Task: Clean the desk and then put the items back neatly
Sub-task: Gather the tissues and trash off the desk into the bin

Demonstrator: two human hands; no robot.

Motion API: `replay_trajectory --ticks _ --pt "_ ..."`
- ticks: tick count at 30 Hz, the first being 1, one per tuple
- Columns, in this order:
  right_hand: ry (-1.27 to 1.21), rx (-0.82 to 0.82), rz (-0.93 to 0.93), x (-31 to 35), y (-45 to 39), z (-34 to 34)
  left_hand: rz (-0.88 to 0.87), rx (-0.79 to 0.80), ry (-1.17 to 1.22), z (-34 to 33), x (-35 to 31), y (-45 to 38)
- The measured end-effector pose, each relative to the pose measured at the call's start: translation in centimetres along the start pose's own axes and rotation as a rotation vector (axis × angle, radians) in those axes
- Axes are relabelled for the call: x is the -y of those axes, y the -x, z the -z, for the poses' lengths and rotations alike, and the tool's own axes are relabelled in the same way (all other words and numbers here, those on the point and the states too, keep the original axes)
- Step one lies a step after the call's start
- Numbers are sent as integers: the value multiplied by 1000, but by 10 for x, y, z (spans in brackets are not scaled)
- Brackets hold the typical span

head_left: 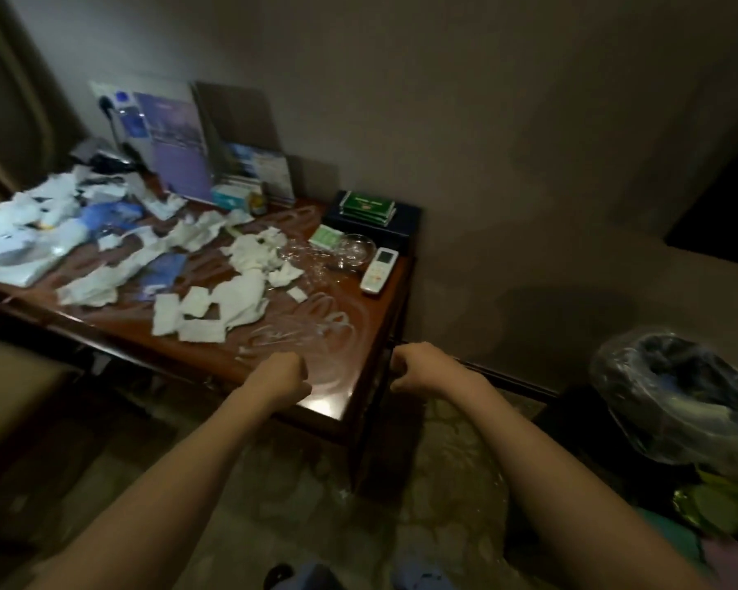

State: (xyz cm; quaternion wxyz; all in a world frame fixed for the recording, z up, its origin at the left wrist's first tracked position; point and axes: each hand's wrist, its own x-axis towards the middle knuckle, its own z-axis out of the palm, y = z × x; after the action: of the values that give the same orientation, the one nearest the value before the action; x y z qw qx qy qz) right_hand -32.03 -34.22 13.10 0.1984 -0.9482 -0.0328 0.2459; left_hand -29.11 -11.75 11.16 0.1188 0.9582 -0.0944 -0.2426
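Both hands are curled into loose fists that hold nothing: the left hand (pixel 283 373) hovers over the near corner of the dark reddish-brown wooden desk (pixel 361 317), and the right hand (pixel 410 368) hangs just off that corner, over the floor. Whether the left knuckles touch the wood cannot be told.

The desk top is strewn with crumpled white tissues (pixel 231 298), thickest from the middle toward the left side, where white plastic bags (pixel 18 236) are also heaped. Near the right edge lie a white remote control with a small screen (pixel 379 270) and a clear glass bowl (pixel 356 247), with a stack of green-covered booklets (pixel 369 206) on a dark box behind them. A bin lined with clear plastic film (pixel 674 393) stands on the floor to the right, well apart from the desk.

The sensible first step is probably to gather the tissues into handfuls and carry them to the bin, sweeping inward from the edges so none falls, while steering round the glass bowl and remote, which belong back on the desk once it is wiped.
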Motion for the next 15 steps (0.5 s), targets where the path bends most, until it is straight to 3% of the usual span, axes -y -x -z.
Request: replay_trajectory --ticks 8,15 --pt "-51 35 37 128 -74 -47 92 -11 87 45 165 7" --pt "-112 -10 0 163 -112 -53 63 -31 94 78 195 -36"
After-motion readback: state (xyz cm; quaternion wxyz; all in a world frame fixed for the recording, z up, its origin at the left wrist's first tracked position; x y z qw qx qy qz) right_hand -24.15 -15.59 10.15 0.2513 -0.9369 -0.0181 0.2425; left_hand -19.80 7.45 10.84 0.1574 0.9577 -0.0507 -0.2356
